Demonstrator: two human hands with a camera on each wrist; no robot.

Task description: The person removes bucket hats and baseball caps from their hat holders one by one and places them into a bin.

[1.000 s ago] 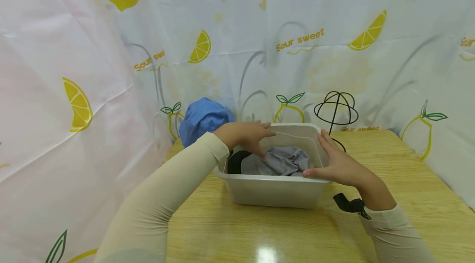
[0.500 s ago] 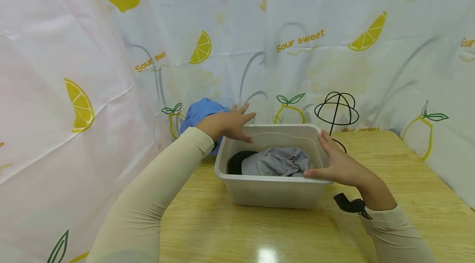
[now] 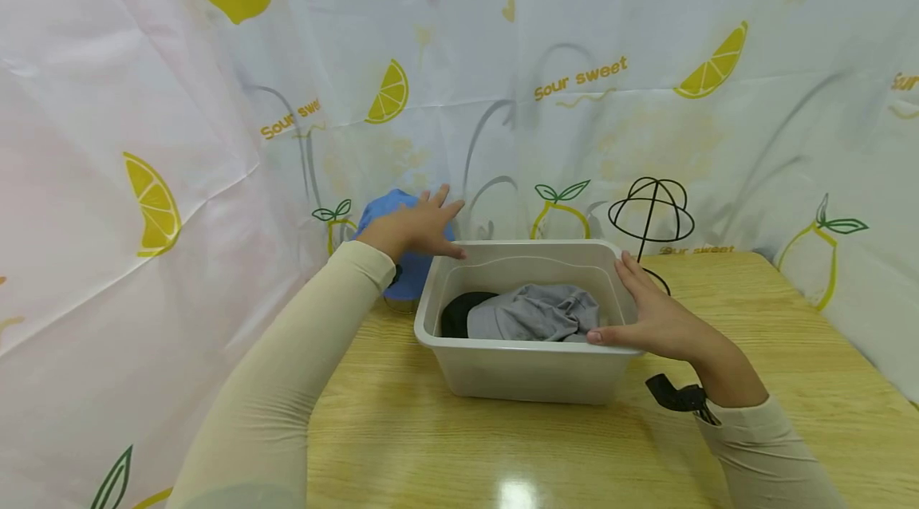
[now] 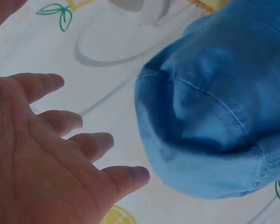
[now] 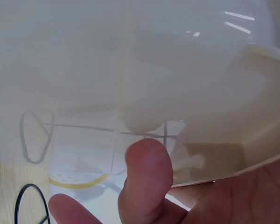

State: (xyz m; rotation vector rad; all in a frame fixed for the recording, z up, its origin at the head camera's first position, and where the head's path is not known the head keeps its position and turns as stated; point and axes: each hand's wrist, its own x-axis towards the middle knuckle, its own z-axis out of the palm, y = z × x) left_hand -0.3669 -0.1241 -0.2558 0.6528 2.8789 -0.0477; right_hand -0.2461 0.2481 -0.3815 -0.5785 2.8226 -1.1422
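Note:
In the head view, my left hand [image 3: 420, 226] is held with fingers spread in front of a blue cap [image 3: 382, 210]. The left wrist view shows the cap [image 4: 200, 116] apart from those fingers, its folds facing the palm. A pale plastic bin [image 3: 527, 369] stands on the table, with a grey cap [image 3: 534, 313] with a black brim lying inside. My right hand [image 3: 664, 321] rests on the bin's right end. Its thumb lies on the front rim and its straight fingers lie along the right side. The blue cap's lower part is partly hidden by my left wrist.
A black wire hat stand [image 3: 649, 222] stands behind the bin at the right. The wooden table [image 3: 402, 429] runs up to a white curtain [image 3: 445, 30] printed with lemons at the back and sides.
My left hand has come out of the bin, away from the grey cap, and moved left to the blue cap. The right hand and the bin have stayed in place.

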